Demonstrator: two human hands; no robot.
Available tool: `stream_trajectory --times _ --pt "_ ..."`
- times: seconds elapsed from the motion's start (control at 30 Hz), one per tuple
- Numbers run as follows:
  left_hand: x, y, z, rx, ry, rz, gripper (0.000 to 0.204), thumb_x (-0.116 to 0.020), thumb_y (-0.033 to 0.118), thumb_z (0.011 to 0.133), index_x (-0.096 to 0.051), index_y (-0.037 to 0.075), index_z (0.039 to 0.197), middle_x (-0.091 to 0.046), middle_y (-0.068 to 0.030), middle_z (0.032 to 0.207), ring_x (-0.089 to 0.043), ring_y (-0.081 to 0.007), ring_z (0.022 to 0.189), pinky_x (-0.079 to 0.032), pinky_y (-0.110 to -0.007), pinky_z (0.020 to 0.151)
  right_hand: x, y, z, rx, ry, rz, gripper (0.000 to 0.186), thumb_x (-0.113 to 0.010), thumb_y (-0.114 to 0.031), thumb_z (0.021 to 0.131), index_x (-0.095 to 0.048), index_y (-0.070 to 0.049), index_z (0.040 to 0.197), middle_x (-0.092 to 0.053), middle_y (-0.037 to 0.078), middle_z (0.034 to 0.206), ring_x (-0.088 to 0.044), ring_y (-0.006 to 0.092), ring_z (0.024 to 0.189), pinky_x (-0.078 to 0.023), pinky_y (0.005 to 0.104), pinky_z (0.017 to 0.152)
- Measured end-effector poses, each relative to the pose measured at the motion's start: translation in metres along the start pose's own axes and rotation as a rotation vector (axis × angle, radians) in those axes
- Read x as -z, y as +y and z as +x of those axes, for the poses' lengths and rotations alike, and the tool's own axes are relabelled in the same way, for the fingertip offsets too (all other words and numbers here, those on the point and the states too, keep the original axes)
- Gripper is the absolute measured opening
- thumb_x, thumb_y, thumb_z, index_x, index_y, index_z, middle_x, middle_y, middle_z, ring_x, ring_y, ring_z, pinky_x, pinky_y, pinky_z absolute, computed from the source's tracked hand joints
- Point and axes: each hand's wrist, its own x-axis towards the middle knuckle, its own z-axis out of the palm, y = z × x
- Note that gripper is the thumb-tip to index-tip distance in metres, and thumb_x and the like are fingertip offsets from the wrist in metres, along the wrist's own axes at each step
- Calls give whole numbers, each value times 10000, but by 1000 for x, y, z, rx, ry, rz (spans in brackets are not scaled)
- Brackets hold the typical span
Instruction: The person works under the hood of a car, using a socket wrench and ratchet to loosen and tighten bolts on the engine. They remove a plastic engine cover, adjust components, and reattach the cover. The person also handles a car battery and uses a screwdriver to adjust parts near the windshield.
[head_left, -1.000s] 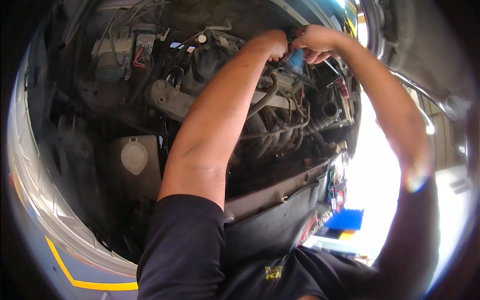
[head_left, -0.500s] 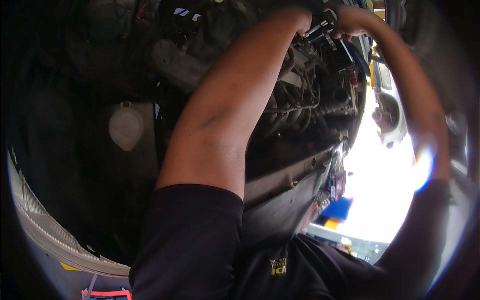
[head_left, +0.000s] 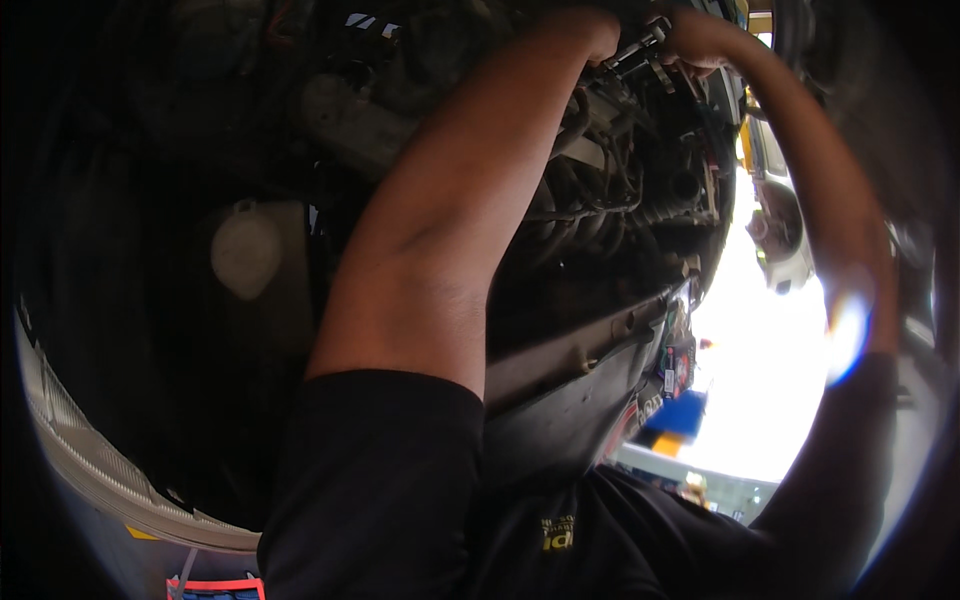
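Both my bare arms reach into a dark engine bay toward the top of the view. My left hand [head_left: 601,38] is closed at the far end of its forearm; what it grips is hidden. Just right of it, my right hand [head_left: 697,45] has curled fingers around something too small and dark to name. A slim metal piece, like a tool or fitting [head_left: 635,52], spans the gap between the two hands. Hoses and pipes [head_left: 590,205] lie below them, partly covered by my left forearm.
A white reservoir [head_left: 245,252] sits at left, above the curved headlight lens [head_left: 85,440]. A metal crossmember [head_left: 560,355] and dark front panel run below the engine. At right, beyond the bay, are bright daylight, a blue box [head_left: 678,410] and part of a pale vehicle [head_left: 785,260].
Compared with a second ago, both hands sit higher and farther right in the view. The blue item between them is out of sight, and the picture is darker. The last half second shows little movement.
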Motion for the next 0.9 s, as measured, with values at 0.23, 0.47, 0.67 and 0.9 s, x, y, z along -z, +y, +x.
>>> stream_trajectory --times 0.23,0.47,0.67,0.9 --pt "8 -11 -13 27 76 -110 314 -654 120 846 -712 45 1146 -687 -221 1175 -668 -391 1086 -537 -482 910 18 -24 -1 -19 -215 129 339 -654 -238 912 -681 -73 1207 -753 110 972 -706 247 803 -581 395 650" --pt "7 2 -15 -49 -9 78 289 -637 125 864 -710 36 1128 -696 -227 1143 -673 -398 1064 -536 -490 890 -2 15 12 -2 -228 84 240 -650 -170 895 -716 -55 1094 -744 127 912 -695 223 757 -580 398 728" --pt "-8 -38 18 -208 38 -1 306 -739 332 899 -739 32 839 -726 -75 780 -679 -238 690 -536 -403 648 4 1 14 -86 -254 300 195 -657 -154 864 -721 -15 985 -732 166 838 -704 289 733 -580 477 682" --pt "9 7 -1 -39 5 -151 289 -660 296 941 -734 22 996 -726 -158 877 -711 -267 746 -567 -409 665 -33 -5 -20 215 520 128 316 -637 -161 846 -619 12 1109 -681 280 906 -660 472 879 -529 523 746"
